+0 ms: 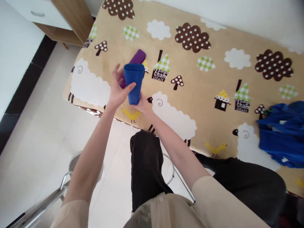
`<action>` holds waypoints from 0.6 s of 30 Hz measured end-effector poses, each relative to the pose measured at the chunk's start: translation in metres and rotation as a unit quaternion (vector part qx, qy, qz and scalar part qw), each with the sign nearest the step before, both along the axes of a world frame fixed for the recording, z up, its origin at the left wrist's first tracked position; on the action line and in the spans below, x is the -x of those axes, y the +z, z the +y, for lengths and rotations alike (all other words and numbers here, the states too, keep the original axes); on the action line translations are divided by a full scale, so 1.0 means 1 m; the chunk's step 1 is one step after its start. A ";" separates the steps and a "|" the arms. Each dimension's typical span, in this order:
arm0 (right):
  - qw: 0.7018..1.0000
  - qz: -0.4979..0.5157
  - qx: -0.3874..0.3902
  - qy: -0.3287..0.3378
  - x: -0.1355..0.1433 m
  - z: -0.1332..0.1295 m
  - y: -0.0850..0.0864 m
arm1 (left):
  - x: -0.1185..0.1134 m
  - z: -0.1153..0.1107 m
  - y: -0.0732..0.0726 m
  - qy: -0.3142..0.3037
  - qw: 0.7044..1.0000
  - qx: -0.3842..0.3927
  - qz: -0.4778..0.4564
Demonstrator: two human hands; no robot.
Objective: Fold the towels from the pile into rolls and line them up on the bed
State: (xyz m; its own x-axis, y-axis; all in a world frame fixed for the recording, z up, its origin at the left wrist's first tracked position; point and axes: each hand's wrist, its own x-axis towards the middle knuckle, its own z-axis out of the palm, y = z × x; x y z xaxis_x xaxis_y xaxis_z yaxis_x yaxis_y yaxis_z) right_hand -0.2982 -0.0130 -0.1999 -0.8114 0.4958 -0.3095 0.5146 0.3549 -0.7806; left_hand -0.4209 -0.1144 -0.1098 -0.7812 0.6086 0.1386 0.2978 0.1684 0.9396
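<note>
A blue cloth (pixel 134 82), folded into a narrow bundle, stands up between my two hands over the bed's front edge. My left hand (pixel 118 90) grips it from the left, thumb pressed on its near face and the other fingers spread beside it. Around its lower right end is my right hand (pixel 142 104), its fingers mostly hidden behind the bundle. Just beyond, a purple folded cloth (pixel 139 57) lies on the patterned bedspread (pixel 152 74), partly covered by the blue bundle and my left fingers.
Loose blue cloths (pixel 282 133) lie heaped at the bed's right side. At the upper left stands a wooden cabinet (pixel 71 19) with a white drawer. A metal-framed stool (pixel 78 164) is on the white floor at lower left. My legs are against the bed's near edge.
</note>
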 end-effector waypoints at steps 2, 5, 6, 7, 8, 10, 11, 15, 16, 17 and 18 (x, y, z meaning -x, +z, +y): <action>0.999 0.016 0.006 -0.027 -0.006 0.004 -0.001 | -0.001 -0.002 -0.001 0.046 0.997 0.010 0.064; 0.997 0.025 0.032 -0.061 -0.027 0.014 -0.003 | -0.011 -0.004 -0.003 0.058 0.992 0.026 0.112; 0.997 0.029 0.040 -0.067 -0.038 0.018 -0.002 | -0.017 -0.004 -0.005 0.043 0.991 0.038 0.118; 0.996 0.033 0.047 -0.073 -0.053 0.021 -0.001 | -0.024 -0.002 -0.009 0.020 0.991 0.056 0.124; 0.995 0.036 0.054 -0.077 -0.071 0.024 0.001 | -0.032 -0.001 -0.013 -0.009 0.989 0.078 0.129; 0.994 0.038 0.070 -0.079 -0.119 0.028 0.009 | -0.049 0.006 -0.023 -0.075 0.980 0.127 0.136; 0.993 0.032 0.078 -0.084 -0.148 0.029 0.013 | -0.057 0.011 -0.029 -0.105 0.973 0.151 0.138; 0.989 -0.038 0.094 -0.106 -0.288 0.031 0.037 | -0.073 0.041 -0.054 -0.144 0.952 0.228 0.146; 0.988 -0.056 0.082 -0.119 -0.325 0.032 0.043 | -0.071 0.051 -0.059 -0.142 0.947 0.244 0.152; 0.985 -0.079 0.059 -0.142 -0.359 0.033 0.050 | -0.068 0.061 -0.063 -0.144 0.942 0.256 0.161; 0.980 -0.106 0.035 -0.166 -0.392 0.034 0.056 | -0.063 0.071 -0.065 -0.152 0.937 0.264 0.172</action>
State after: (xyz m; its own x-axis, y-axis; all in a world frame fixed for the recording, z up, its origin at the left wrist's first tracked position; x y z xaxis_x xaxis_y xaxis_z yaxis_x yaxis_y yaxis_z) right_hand 0.0933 0.0213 -0.1439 -0.5224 0.6930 -0.4969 0.7463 0.0895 -0.6596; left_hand -0.3579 -0.0435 -0.1751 -0.5256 0.8501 -0.0323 0.6771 0.4411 0.5890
